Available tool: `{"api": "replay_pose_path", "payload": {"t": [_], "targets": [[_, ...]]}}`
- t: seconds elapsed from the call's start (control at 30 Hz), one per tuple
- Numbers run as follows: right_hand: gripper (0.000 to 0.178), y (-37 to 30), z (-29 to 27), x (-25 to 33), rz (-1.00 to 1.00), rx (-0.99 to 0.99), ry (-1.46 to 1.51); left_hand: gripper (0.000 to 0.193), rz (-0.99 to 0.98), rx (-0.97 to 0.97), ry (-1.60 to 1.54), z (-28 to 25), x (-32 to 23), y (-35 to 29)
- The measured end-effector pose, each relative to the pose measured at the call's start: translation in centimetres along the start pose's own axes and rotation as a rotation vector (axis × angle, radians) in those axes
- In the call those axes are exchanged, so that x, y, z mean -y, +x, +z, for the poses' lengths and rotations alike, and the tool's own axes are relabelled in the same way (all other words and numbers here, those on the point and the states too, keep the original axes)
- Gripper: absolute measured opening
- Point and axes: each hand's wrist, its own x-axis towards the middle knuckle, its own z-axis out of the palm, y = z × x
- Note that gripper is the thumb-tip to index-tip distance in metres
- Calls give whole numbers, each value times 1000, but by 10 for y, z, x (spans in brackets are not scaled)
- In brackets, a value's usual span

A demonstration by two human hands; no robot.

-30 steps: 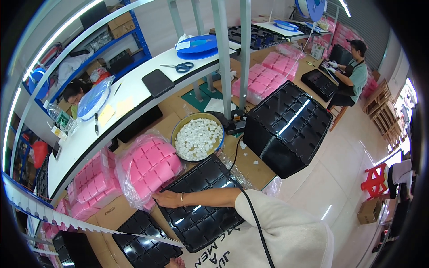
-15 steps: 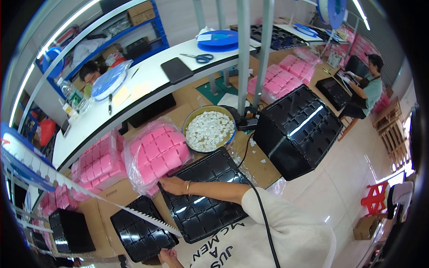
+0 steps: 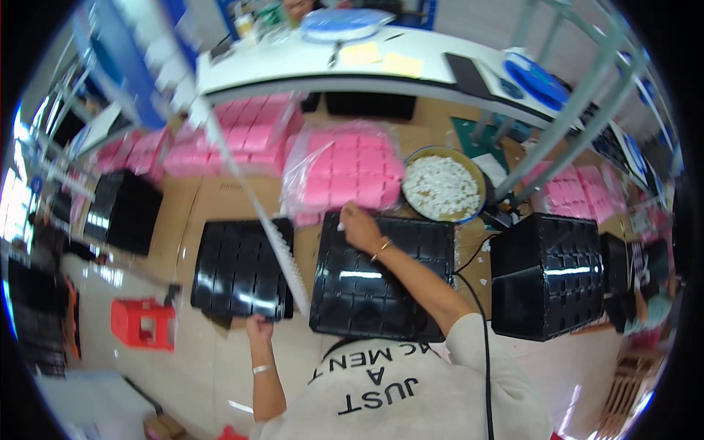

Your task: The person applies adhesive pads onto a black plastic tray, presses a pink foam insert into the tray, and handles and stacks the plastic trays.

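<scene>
My left hand point(image 3: 259, 328) is closed at the near edge of a smaller black plastic tray point(image 3: 238, 268), its fingertips on the rim. My right hand point(image 3: 361, 229) rests over the far left corner of a larger black tray point(image 3: 359, 293), fingers curled into a pinch. A tiny whitish spot shows at the fingertips, too small to name. Between the two trays hangs the end of a white toothed strip point(image 3: 282, 253), which runs down from a blue reel point(image 3: 121, 66) at the upper left. Beyond the right hand stands a round pan point(image 3: 444, 183) full of small white pieces.
Plastic-wrapped pink foam blocks point(image 3: 352, 165) lie behind the trays. Black tray stacks stand at the right point(image 3: 546, 279) and left point(image 3: 123, 209). A black cable point(image 3: 485, 352) hangs over my right side. Metal posts point(image 3: 579, 110) rise beside a white shelf point(image 3: 293, 70). Other people sit farther off.
The view has swung left and levelled. My right hand stays near the larger tray's far left corner, and my left hand stays at the smaller tray's near edge.
</scene>
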Motion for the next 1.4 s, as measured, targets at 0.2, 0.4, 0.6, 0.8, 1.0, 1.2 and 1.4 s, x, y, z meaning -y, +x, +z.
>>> {"api": "replay_pose_path", "payload": {"t": [0.2,0.4,0.6,0.8,1.0,1.2,1.4], "targets": [[4,6,0,-12,-2,-90,224,60,187,-51,36,27,-15,-33],[6,-17,-30,-19,45,-139,225,66,218,-10,-6,9,-42,-63],[6,-59,-58,-37,193,-78,208,67,494,42,60,-1,-72,-101],[5,-63,-70,-26,363,-23,355,63,608,41,-80,17,-114,-122],[5,-27,-46,13,329,71,585,55,605,101,-190,11,-117,-134],[10,17,22,18,-52,81,236,62,582,47,-231,-7,-101,-151],[10,102,75,82,-130,236,351,61,551,-44,-234,-21,-82,-160]]}}
